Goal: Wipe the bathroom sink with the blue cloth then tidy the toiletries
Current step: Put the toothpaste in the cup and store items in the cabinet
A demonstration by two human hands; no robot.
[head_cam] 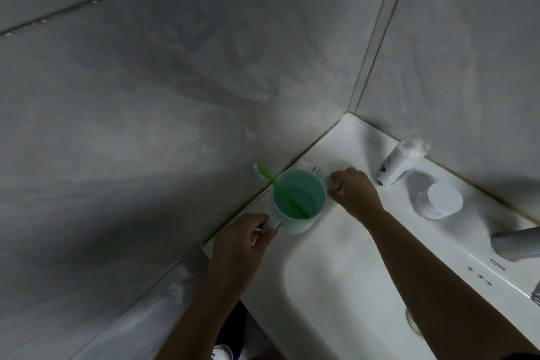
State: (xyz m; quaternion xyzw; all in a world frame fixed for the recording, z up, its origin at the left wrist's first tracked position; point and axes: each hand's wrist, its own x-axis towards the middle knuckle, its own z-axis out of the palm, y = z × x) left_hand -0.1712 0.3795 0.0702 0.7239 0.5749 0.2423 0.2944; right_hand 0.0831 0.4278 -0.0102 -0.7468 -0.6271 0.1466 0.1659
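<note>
Toothbrush (pixel 280 193) stands in mug (pixel 298 202) (left hand (pixel 242 245) gripping handle).

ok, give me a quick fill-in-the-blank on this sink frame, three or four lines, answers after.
1. The left hand grips the pale green plastic mug by its ____.
2. The green toothbrush stands inside the ____.
3. The right hand rests on the white ceramic sink ledge, between the mug and the white ____ with a clear cap.
4. The short clear jar with a white lid stands on the ledge near the grey metal ____.

Answers: handle; mug; bottle; tap
</note>
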